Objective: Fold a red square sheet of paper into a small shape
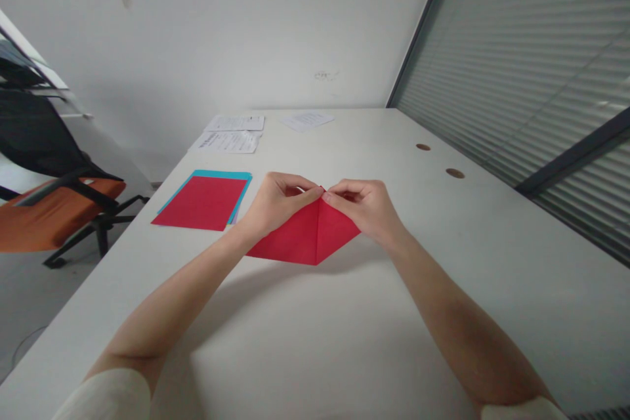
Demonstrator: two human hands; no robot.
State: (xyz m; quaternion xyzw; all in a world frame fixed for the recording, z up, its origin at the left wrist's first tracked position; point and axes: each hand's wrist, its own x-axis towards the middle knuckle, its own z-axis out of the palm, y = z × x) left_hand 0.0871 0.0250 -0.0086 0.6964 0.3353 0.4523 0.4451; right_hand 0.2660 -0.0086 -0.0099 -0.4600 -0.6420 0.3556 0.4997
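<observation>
A red sheet of paper (310, 236) lies folded on the white table (344, 341), with a crease running down its middle to a point near me. My left hand (278, 200) pinches its far edge from the left, fingers closed on the paper. My right hand (364, 203) pinches the same far edge from the right. The fingertips of both hands meet at the top of the crease.
A stack of coloured sheets (204, 200), red on top with blue beneath, lies to the left. Printed white papers (231, 134) and another sheet (308, 120) rest at the far end. An orange office chair (54, 210) stands left of the table. Window blinds (531, 79) run along the right.
</observation>
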